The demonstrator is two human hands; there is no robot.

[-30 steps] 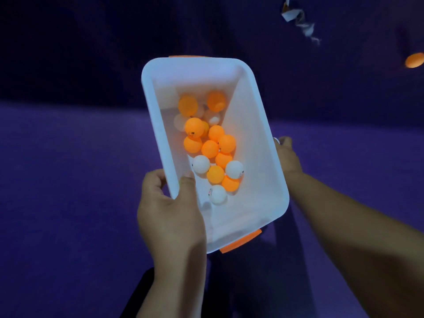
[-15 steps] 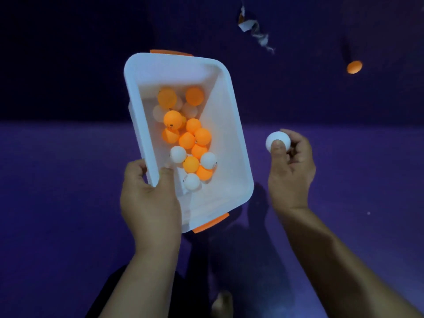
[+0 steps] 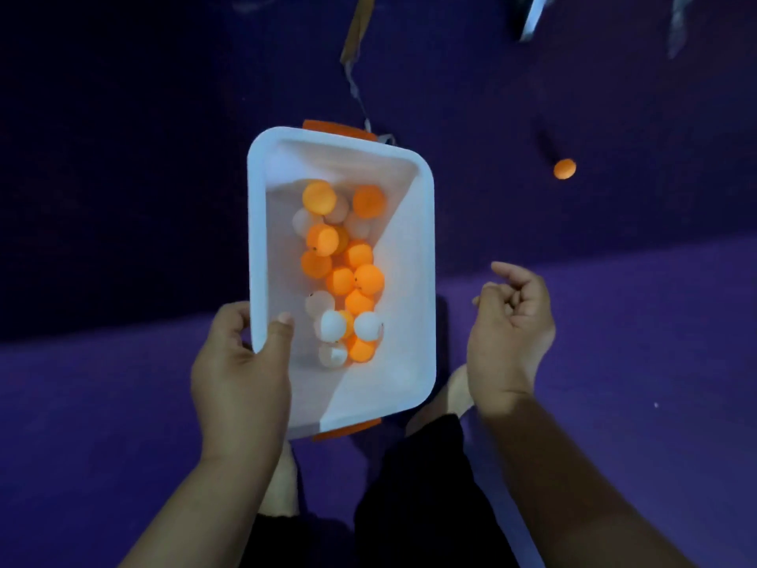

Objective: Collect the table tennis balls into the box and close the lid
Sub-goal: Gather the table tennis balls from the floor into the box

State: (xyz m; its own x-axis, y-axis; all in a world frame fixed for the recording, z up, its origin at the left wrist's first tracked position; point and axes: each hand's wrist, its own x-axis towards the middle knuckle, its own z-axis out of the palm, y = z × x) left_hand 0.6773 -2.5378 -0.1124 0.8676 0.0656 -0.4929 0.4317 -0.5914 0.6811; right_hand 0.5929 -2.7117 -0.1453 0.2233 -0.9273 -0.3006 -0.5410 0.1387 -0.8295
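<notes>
The left hand grips the box at its near left corner, thumb hooked inside the rim and fingers wrapped outside. The right hand hovers just beside the box's right wall, fingers loosely curled with nothing visible in them.

The box is held in the air above the person's legs, lid off and not in view. A heap of orange and white balls lies along its middle. One orange ball lies on the purple floor, well apart, ahead and to the right.

That stray looks like the next pick. The job probably goes best if the box is kept level in its one-handed grip while the right hand reaches out, since a tilt would roll the heap toward the rim. The way to the ball looks open. Beyond a line across the floor the surface turns darker; whether that is a step or shadow cannot be told. A dangling strap hangs past the box's far end.
</notes>
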